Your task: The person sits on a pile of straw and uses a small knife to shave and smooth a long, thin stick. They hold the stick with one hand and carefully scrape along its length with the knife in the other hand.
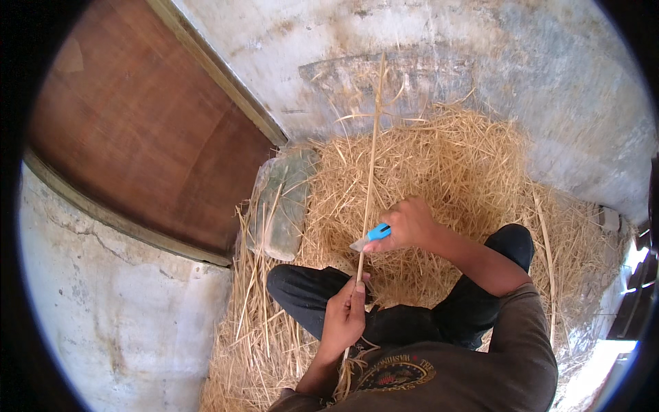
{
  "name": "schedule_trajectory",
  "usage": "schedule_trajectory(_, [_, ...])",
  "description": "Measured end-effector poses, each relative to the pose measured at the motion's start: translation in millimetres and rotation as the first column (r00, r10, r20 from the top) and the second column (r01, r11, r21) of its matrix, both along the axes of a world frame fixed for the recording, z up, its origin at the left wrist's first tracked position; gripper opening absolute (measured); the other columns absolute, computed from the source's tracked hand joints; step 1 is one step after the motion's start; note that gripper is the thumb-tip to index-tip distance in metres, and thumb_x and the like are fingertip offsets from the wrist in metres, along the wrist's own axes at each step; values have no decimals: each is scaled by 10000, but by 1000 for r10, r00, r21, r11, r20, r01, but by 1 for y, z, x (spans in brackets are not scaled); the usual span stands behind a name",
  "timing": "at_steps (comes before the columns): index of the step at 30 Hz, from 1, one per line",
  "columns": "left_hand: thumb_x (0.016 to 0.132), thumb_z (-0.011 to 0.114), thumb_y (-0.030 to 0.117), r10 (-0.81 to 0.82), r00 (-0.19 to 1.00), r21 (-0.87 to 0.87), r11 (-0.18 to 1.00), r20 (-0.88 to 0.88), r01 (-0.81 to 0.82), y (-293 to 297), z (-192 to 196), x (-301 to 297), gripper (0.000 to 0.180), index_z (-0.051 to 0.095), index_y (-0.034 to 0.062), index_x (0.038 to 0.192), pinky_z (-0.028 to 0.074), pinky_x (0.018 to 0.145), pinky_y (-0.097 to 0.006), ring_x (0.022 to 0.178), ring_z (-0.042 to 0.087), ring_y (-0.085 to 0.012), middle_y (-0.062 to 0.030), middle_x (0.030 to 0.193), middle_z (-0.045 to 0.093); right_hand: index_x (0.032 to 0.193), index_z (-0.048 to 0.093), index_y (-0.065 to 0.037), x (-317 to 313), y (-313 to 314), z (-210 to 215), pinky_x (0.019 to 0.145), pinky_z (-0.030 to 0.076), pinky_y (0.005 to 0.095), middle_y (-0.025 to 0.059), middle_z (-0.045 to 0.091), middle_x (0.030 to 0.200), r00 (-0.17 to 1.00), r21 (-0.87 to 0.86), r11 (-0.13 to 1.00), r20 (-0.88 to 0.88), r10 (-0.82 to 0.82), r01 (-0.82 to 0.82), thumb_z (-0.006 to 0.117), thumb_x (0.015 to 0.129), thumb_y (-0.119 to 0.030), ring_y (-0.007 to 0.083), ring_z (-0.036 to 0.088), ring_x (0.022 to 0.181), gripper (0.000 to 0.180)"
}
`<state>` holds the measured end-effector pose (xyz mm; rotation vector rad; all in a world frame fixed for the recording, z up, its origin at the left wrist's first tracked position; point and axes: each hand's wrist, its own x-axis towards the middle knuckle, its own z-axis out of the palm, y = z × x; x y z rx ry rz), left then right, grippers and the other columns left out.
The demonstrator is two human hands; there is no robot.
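Observation:
A long, thin pale stalk (374, 154) runs from my lap up toward the far wall, with a few loose leaf strips sticking out near its far end. My left hand (345, 314) is closed around its lower part, thumb on top, close to my left knee. Just beyond, my right hand (410, 225) grips a blue-handled utility knife (378, 232). The knife's short blade lies against the stalk, a little past my left hand. Part of the knife's handle is hidden inside my right fingers.
Dry straw (439, 161) is heaped in front of me and around my legs. A grey stone block (285, 206) sits at the left beside a brown door panel (147, 117) in a wooden frame. A stained plaster wall (549, 75) closes the far side. A longer stalk (544, 240) lies at the right.

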<state>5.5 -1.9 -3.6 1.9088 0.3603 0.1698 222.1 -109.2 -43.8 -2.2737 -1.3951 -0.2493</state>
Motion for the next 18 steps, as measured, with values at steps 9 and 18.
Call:
schedule_trajectory(9, [1012, 436, 178, -3, 994, -217, 976, -113, -21, 0, 8, -15, 277, 560, 2, 1185, 268, 505, -220, 577, 314, -22, 62, 614, 336, 706, 688, -91, 22, -6, 0, 539, 486, 422, 108, 622, 587, 959, -201, 957, -146, -242, 211, 537, 684, -812, 304, 632, 570, 737])
schedule_trajectory(18, [1010, 440, 168, -75, 993, -112, 992, -88, 65, -10, 5, -22, 262, 575, 19, 1178, 277, 503, -217, 579, 322, -24, 58, 616, 360, 761, 691, -90, 102, -18, -4, 563, 492, 364, 85, 636, 634, 940, -200, 919, 34, -339, 339, 560, 721, -754, 240, 644, 630, 678])
